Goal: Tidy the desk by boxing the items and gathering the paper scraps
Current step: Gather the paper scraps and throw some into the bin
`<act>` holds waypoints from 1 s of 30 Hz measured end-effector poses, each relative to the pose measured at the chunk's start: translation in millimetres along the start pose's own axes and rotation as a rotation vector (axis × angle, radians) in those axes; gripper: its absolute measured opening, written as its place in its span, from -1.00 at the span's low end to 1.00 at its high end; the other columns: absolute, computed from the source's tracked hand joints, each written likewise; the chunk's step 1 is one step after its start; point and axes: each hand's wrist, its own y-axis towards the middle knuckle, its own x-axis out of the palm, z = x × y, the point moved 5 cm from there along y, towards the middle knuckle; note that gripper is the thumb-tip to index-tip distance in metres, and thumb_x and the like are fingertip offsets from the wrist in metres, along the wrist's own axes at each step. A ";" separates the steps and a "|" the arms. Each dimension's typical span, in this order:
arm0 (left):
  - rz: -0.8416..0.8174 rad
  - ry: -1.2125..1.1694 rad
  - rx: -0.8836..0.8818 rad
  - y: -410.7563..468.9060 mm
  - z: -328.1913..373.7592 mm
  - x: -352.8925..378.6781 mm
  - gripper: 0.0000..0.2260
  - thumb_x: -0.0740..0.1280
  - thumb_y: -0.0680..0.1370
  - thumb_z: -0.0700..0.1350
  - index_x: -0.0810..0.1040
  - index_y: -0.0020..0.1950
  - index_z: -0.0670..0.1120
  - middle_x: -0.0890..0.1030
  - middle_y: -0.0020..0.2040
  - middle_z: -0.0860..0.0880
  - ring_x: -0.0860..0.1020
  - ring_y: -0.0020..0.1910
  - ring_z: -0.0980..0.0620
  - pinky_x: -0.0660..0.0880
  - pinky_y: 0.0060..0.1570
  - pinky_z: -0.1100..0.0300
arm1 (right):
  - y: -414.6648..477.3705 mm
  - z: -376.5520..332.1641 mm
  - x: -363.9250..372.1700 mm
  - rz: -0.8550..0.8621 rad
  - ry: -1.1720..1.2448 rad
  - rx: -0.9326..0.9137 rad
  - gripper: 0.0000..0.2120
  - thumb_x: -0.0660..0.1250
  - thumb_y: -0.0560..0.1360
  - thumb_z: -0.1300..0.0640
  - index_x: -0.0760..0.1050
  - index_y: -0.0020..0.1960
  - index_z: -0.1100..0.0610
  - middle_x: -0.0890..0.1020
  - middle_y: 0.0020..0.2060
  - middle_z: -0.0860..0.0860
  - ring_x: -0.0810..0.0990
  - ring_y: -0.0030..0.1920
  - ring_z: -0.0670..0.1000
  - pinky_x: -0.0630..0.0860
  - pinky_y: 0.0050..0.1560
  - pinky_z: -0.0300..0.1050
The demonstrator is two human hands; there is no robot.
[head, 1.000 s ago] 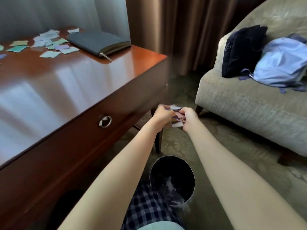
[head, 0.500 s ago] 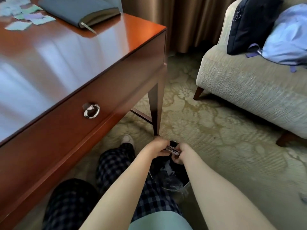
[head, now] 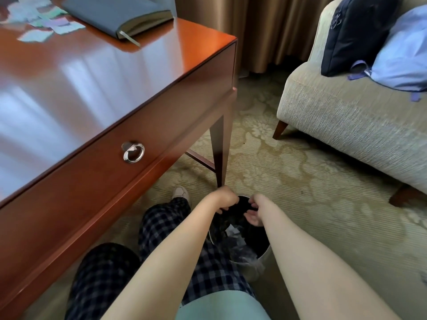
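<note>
Down at six o'clock, reaching over the black waste bin [head: 265, 251] beside the desk [head: 92, 93] leg with both hands. Showing an open palm on the right hand [head: 254, 214] — fingers relaxed, nothing in them. Curling the fingers of the left hand [head: 225, 200] downward at the bin's eleven o'clock rim; impossible to tell whether gripping the liner, pinching a last bit of paper, or holding nothing. Spotting pale scraps [head: 233, 232] inside the bin already, lying on the dark liner. Looking up to eleven o'clock: plenty more paper scraps [head: 41, 26] scattered on the far desktop, just beside a grey notebook [head: 117, 15], so probably only partway through the gathering. Risks from here — letting light paper flutter past the rim onto the patterned carpet [head: 300, 181] if dropped near the edge rather than over the middle; knocking the bin over with a knee or forearm when rising; sweeping the remaining scraps off the glossy desktop by brushing too fast. Worth checking that left grip before pulling away.
</note>
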 end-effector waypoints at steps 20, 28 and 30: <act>0.585 0.481 0.593 -166.8 142.4 -158.1 -0.75 0.22 0.54 -0.17 0.60 0.16 -0.08 0.58 0.17 -0.07 0.51 0.17 -0.03 0.39 0.06 0.26 | -186.3 -178.6 36.4 0.069 -0.529 -1.260 -0.89 0.24 0.49 0.23 0.51 -0.10 0.07 0.56 -0.23 0.03 0.52 -0.34 -0.06 0.41 -0.33 -0.26; 0.801 0.645 0.507 -222.5 141.5 -242.1 -0.71 0.14 0.58 -0.20 0.55 0.22 -0.20 0.55 0.21 -0.13 0.51 0.19 -0.12 0.45 0.17 0.10 | -273.6 -212.0 65.1 0.070 -0.563 -1.461 -0.79 0.16 0.47 0.28 0.51 -0.16 0.04 0.53 -0.25 -0.02 0.55 -0.29 -0.04 0.44 -0.30 -0.23; 0.831 0.626 0.479 -229.5 133.9 -263.0 -0.71 0.14 0.58 -0.18 0.56 0.21 -0.18 0.56 0.21 -0.12 0.52 0.17 -0.11 0.46 0.17 0.10 | -290.8 -217.8 77.2 0.068 -0.589 -1.504 -0.79 0.14 0.47 0.28 0.51 -0.09 0.07 0.54 -0.20 0.01 0.55 -0.21 0.01 0.44 -0.25 -0.20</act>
